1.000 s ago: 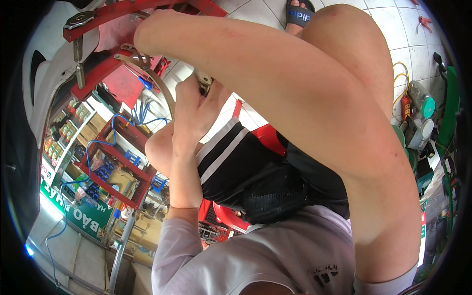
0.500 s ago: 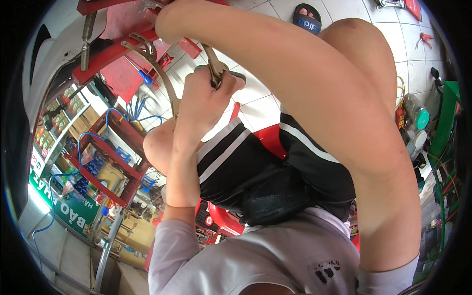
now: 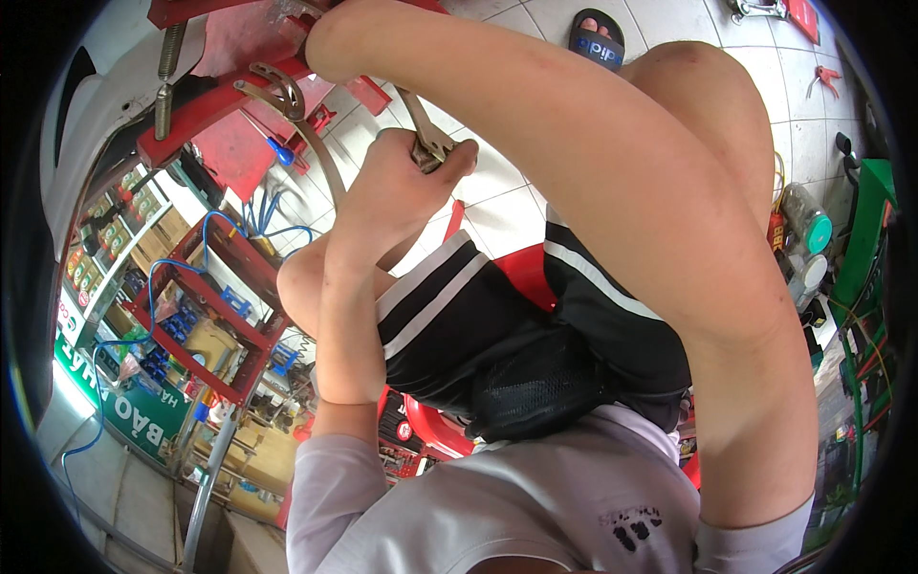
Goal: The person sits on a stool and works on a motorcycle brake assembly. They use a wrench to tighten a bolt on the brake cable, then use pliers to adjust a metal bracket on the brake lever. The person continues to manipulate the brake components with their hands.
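My left hand is closed around a brownish metal lever, a flat piece with a joint near my thumb. Its upper end runs behind my right forearm. That forearm crosses from the right to the upper left, where my right hand bends away at the top edge beside the red metal frame. The right fingers, and whatever they hold, are hidden. Left of my left hand, a curved brownish metal bar with a hooked end comes down from near the frame.
A coil spring with a threaded rod hangs by the frame near white bodywork. A blue-handled screwdriver lies on a red surface. Red shelving with a blue hose stands left. Red pliers and a jar are right.
My left hand has shifted slightly left, and the lever in its grip has turned a little, showing more of its flat side. The right arm has barely moved.
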Available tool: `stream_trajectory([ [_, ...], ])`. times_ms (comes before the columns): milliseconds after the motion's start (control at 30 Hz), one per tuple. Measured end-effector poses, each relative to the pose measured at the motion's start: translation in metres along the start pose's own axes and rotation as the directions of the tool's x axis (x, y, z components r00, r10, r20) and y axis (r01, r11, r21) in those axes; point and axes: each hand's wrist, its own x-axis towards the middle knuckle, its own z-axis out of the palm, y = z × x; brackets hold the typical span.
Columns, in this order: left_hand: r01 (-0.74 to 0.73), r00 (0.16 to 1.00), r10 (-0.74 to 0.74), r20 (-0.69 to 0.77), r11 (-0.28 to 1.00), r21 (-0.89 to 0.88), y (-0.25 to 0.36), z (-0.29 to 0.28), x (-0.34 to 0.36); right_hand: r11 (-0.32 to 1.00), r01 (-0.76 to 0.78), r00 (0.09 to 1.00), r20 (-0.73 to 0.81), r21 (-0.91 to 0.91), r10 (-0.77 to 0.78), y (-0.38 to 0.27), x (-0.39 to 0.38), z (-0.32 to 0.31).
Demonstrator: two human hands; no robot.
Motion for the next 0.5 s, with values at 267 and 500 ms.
stream_trajectory([
  [267, -0.010, 1.000, 0.011, 0.021, 0.997, -0.074, -0.012, 0.006, 0.006, 0.998, -0.002, 1.000, 0.010, 0.057, 0.001, 0.002, -0.007, -0.006],
  [500, -0.028, 0.997, 0.031, 0.071, 0.998, -0.050, -0.023, 0.007, 0.013, 0.937, 0.348, 0.929, 0.139, -0.014, -0.343, 0.022, 0.019, 0.000],
])
